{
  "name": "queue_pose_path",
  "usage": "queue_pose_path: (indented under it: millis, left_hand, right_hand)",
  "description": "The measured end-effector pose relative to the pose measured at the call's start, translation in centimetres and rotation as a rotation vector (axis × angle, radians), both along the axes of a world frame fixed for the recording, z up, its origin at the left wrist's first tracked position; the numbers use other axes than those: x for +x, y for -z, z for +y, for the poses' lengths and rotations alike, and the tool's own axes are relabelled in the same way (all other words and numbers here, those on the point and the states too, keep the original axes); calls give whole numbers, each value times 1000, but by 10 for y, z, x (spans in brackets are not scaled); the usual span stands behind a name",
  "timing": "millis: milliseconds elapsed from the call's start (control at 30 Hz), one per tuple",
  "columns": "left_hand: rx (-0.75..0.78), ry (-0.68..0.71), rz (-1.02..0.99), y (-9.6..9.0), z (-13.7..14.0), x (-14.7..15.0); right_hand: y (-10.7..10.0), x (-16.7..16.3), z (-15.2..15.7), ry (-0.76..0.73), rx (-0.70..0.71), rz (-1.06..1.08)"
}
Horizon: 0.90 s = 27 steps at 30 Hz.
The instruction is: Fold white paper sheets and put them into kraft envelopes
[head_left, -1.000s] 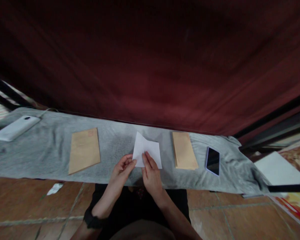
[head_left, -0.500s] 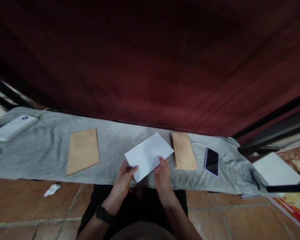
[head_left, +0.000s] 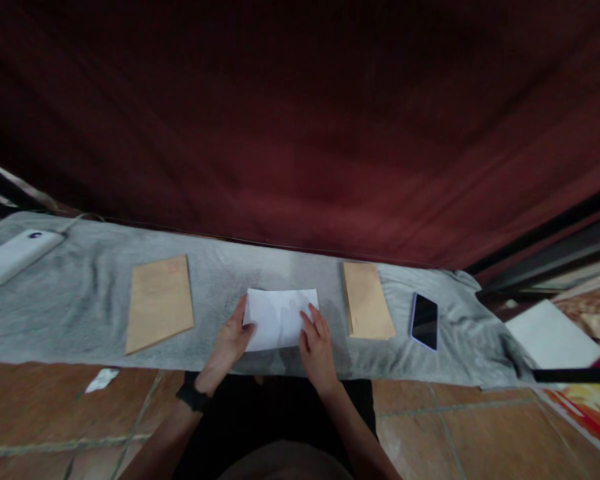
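Observation:
A white sheet of paper [head_left: 276, 317], perhaps folded, lies low over the cloth in front of me with its long side running left to right. At its left end, my left hand [head_left: 234, 337] pinches the edge, thumb on top. My right hand [head_left: 317, 343] rests over the right end, its fingers apart and touching the surface. Left of the paper is a brown envelope [head_left: 160, 303] with a small reddish printed mark. To the right lies a stack of brown envelopes [head_left: 369, 300].
A grey cloth [head_left: 220, 273] covers the narrow bench. A phone in a purple case [head_left: 424, 321] lies right of the stack, and a white device with a cable [head_left: 17, 257] at far left. Dark red fabric [head_left: 300, 167] hangs behind. Crumpled white paper [head_left: 101, 380] is on the tiled floor.
The white paper has turned from slanted to nearly level and come down toward the cloth. My right hand has loosened its pinch and spread its fingers over it; my left hand has shifted left.

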<state>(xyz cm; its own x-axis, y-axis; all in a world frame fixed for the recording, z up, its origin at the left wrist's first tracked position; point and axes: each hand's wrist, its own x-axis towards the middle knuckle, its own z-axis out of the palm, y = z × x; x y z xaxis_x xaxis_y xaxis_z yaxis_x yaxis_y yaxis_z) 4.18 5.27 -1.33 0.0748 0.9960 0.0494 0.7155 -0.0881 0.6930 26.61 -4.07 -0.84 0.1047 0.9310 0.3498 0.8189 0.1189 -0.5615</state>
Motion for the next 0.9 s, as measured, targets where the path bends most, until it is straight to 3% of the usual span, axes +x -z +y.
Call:
queue_pose_path:
  millis: [100, 200, 300, 400, 467, 900]
  left_hand:
    - [8, -21, 106, -6, -9, 5]
    - [181, -30, 229, -15, -24, 20]
    - [307, 167, 258, -16, -40, 45]
    - [302, 340, 302, -7, -49, 65]
    - [285, 371, 340, 0, -51, 69]
    - [276, 160, 404, 6, -54, 34]
  right_hand:
    - [-3, -10, 3, -90, -78, -208]
    - [3, -15, 3, -76, -123, -301]
    - [6, -16, 4, -75, -140, -341]
    - [6, -13, 7, -113, -151, -352]
    - [6, -12, 8, -135, -155, -351]
    - [13, 2, 2, 24, -94, -357]
